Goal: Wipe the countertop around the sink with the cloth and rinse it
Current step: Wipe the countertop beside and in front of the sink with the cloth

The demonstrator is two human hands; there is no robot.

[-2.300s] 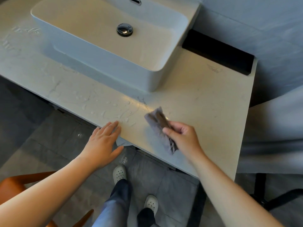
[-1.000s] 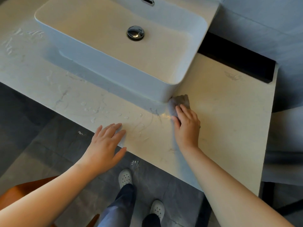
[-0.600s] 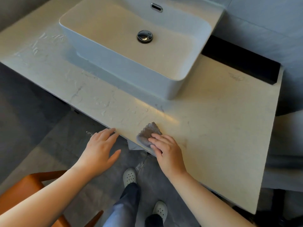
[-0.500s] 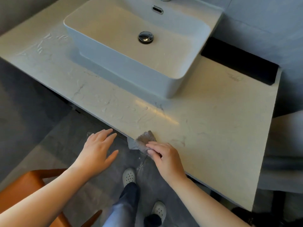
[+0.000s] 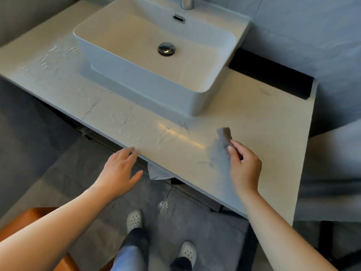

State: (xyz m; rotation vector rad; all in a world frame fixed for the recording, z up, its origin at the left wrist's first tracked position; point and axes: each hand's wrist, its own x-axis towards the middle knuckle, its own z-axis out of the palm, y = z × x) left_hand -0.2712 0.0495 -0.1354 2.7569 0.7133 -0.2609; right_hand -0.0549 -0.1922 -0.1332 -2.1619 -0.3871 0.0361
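Note:
A small grey cloth (image 5: pixel 224 136) is pinched between the fingers and thumb of my right hand (image 5: pixel 245 167), lifted just above the pale marble countertop (image 5: pixel 263 124) to the right of the front corner of the white vessel sink (image 5: pixel 156 61). My left hand (image 5: pixel 119 171) is flat with straight fingers, its fingertips touching the countertop's front edge. Water streaks and drops lie on the counter in front of the sink and at its left. The tap's base (image 5: pixel 188 2) shows at the top edge.
A black recess (image 5: pixel 273 75) runs along the wall behind the right side of the counter. A pale cloth or paper (image 5: pixel 158 173) hangs under the counter's front edge. An orange chair (image 5: pixel 29 222) stands at lower left. My feet in white shoes (image 5: pixel 134 220) stand on grey floor tiles.
My right hand swept the cloth from the sink's corner to the front edge, then back right and up, now pinching it lifted. The left hand stayed at the front edge.

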